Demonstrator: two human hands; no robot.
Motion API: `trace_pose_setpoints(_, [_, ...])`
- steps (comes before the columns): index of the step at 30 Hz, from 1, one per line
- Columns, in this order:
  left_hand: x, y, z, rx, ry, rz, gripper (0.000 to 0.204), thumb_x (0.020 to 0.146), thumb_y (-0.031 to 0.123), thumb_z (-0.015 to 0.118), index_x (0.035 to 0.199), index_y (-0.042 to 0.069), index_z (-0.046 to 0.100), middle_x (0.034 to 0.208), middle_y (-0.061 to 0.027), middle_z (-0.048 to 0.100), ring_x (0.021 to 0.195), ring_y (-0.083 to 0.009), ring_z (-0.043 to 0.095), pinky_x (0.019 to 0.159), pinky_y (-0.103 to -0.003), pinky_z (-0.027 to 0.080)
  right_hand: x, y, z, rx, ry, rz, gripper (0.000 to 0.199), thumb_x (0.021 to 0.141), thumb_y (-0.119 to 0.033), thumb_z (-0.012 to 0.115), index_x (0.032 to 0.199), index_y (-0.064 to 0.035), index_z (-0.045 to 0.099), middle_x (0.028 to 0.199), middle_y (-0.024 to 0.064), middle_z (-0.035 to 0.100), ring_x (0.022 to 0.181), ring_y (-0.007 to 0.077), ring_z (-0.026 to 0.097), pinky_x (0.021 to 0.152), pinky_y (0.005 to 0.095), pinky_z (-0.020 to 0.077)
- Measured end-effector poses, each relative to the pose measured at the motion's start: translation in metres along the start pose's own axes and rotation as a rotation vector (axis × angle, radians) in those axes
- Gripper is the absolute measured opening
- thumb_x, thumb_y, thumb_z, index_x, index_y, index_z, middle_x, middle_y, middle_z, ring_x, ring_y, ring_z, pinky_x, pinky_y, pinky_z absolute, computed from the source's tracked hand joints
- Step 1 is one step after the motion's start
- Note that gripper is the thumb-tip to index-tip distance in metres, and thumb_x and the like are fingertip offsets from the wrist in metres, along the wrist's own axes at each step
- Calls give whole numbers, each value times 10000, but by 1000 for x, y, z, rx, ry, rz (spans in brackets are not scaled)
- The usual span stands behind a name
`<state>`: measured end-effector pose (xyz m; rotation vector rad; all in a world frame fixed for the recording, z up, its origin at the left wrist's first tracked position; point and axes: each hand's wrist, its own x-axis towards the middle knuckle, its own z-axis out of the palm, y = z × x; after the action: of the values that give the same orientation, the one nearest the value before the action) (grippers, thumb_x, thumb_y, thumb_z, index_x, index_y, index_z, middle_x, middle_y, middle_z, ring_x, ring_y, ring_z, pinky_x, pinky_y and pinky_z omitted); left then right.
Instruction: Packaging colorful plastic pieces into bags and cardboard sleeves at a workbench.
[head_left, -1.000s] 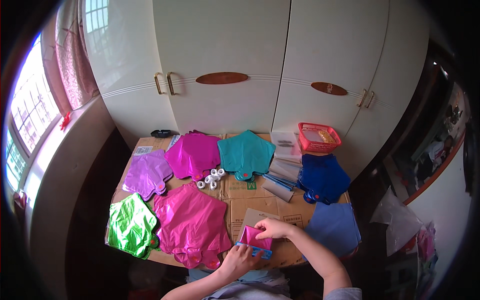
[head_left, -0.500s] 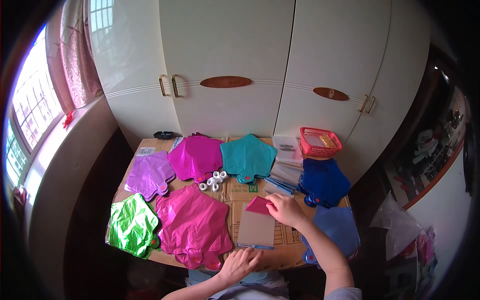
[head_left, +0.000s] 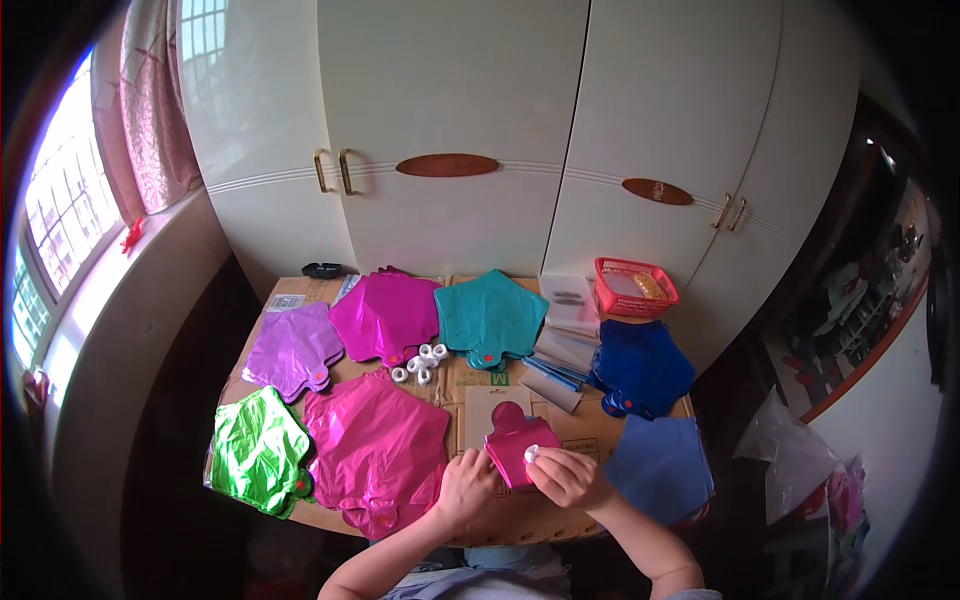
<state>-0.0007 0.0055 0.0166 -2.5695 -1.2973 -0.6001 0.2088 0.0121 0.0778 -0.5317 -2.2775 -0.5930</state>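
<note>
A folded magenta foil balloon [head_left: 516,447] lies on a brown card [head_left: 487,415] near the table's front edge. My left hand [head_left: 466,488] presses its lower left corner. My right hand [head_left: 566,476] sits at its right edge, pinching a small white round piece [head_left: 531,453] against the foil. A cluster of small white rolls [head_left: 420,364] rests in the middle of the table, apart from both hands.
Flat foil star balloons cover the cardboard-topped table [head_left: 590,430]: purple [head_left: 292,349], magenta [head_left: 386,316], teal [head_left: 489,317], dark blue [head_left: 641,366], green [head_left: 258,451], pink [head_left: 378,448]. A blue sheet stack [head_left: 658,468] lies right. A red basket [head_left: 634,287] and clear packets [head_left: 566,352] stand behind. White wardrobe doors [head_left: 450,120] rise beyond.
The magenta balloon moved from the table's front up toward the middle and now lies back on the card. My right hand came back with it and now holds a white piece on it.
</note>
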Motion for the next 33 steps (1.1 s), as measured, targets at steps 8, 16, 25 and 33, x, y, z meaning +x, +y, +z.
trace_pose_setpoints(8, [45, -30, 6, -259, 230, -265, 263, 740, 79, 635, 998, 68, 585, 912, -103, 517, 851, -281, 559, 675, -388, 493, -35, -11, 3, 2, -44, 28, 167, 802, -72, 655, 962, -42, 620, 961, 51, 623, 936, 188, 644, 813, 283, 568])
trace_pose_setpoints(16, [-18, -3, 7, -1563, -303, -844, 374, 926, 198, 600, 1193, -19, 452, 990, -130, 634, 894, -233, 658, 786, -368, 555, -57, -34, 17, 37, -89, 108, 141, 798, -90, 623, 936, -78, 652, 956, 28, 620, 949, 174, 625, 798, 287, 558])
trace_pose_setpoints(25, [-11, 11, 17, -1849, -87, -1069, 573, 875, -59, 569, 1363, 93, 310, 1083, -134, 592, 965, -205, 624, 804, -361, 562, -61, -49, 11, 177, -169, 85, 221, 780, -109, 609, 994, -67, 641, 975, 36, 609, 979, 161, 601, 819, 273, 552])
trace_pose_setpoints(33, [-26, 0, 31, -1524, -105, -832, 553, 851, -19, 593, 1344, 86, 368, 1039, -120, 629, 898, -135, 619, 749, -275, 511, -69, 10, -11, 126, -127, 135, 139, 780, -96, 657, 917, -121, 663, 863, -13, 609, 826, 137, 622, 659, 260, 544])
